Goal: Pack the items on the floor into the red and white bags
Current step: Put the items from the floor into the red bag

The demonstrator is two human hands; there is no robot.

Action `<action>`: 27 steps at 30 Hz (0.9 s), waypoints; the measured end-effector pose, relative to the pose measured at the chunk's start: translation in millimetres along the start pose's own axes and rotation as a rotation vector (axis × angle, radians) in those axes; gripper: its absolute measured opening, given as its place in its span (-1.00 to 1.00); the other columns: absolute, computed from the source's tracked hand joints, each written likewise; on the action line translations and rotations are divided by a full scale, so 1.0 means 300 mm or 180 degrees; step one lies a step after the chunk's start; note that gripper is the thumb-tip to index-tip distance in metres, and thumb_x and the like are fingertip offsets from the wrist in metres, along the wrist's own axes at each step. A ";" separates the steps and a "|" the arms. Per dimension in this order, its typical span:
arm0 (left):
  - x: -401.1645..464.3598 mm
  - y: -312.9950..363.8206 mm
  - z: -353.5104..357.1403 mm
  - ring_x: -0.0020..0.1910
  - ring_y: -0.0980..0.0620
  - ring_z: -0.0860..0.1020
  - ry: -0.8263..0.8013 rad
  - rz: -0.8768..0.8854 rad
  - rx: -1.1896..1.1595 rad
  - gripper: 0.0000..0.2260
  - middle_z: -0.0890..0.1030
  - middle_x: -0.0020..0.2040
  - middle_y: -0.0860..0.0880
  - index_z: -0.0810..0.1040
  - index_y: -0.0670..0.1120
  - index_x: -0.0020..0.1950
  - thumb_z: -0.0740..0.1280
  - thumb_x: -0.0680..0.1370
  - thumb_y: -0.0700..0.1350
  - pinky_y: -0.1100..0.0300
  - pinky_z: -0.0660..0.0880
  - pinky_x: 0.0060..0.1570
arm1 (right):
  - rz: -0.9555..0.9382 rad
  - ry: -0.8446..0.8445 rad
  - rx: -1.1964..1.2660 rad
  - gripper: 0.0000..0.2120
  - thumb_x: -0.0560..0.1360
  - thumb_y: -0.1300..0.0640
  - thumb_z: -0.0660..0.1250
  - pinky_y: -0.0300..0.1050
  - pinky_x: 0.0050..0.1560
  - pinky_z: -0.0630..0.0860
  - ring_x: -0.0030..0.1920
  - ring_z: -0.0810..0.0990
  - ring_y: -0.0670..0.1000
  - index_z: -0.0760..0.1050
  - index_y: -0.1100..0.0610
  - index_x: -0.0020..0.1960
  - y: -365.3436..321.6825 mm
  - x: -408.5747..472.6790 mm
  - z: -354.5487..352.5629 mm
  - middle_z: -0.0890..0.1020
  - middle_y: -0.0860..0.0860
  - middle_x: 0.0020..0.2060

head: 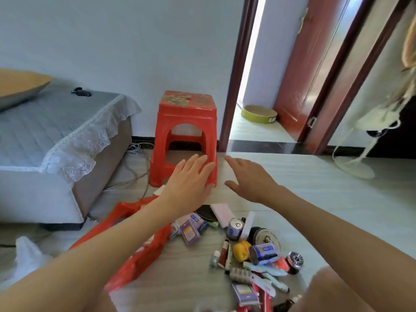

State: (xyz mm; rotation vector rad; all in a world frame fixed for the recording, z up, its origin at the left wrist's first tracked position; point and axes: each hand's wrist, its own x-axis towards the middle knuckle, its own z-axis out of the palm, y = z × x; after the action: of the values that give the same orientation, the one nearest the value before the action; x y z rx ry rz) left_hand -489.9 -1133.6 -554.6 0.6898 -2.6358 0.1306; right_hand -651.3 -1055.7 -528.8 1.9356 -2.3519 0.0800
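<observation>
Both hands stretched out palm-down, fingers spread, holding nothing: left hand [190,176] up in front of the red plastic stool [184,134], right hand [248,175] just beside it over bare floor [315,199]. Red bag [135,255] lying crumpled on the floor under the left forearm, white bag [24,255] further left near the sofa [45,136]. Pile of small items [247,251] scattered on the floor right of the red bag: cans, little boxes, tubes, a yellow thing.
</observation>
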 end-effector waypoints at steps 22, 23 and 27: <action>-0.023 0.403 0.391 0.44 -0.11 0.13 -0.1547 0.0491 -0.0135 -0.58 0.20 0.45 -0.10 0.19 -0.07 0.42 0.13 0.57 -0.05 0.01 0.17 0.37 | 0.1314 -0.0998 0.0149 -0.46 0.55 0.01 0.20 0.11 0.21 0.40 0.33 0.34 0.17 0.10 0.08 0.45 0.404 -0.377 0.388 0.34 0.13 0.37; -0.033 0.390 0.440 0.42 -0.10 0.17 -0.1702 0.0404 -0.0189 -0.59 0.23 0.43 -0.10 0.21 -0.07 0.41 0.14 0.56 -0.06 0.04 0.19 0.34 | 0.1288 -0.1074 0.0200 -0.47 0.55 0.03 0.20 0.10 0.21 0.40 0.33 0.33 0.16 0.11 0.08 0.45 0.421 -0.361 0.438 0.34 0.13 0.36; -0.093 0.336 0.647 0.42 -0.08 0.19 -0.2376 0.0025 -0.0403 -0.57 0.23 0.43 -0.11 0.16 -0.09 0.44 0.14 0.57 -0.09 0.07 0.21 0.35 | 0.1209 -0.1342 0.0429 -0.51 0.53 0.09 0.21 0.07 0.20 0.37 0.32 0.33 0.15 0.17 0.10 0.41 0.478 -0.311 0.671 0.34 0.12 0.36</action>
State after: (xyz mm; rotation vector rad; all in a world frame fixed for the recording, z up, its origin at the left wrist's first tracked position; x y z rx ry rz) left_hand -587.9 -1070.2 -741.7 0.7965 -3.3061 -0.3600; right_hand -782.1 -957.3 -736.1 1.6582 -3.0404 -0.1638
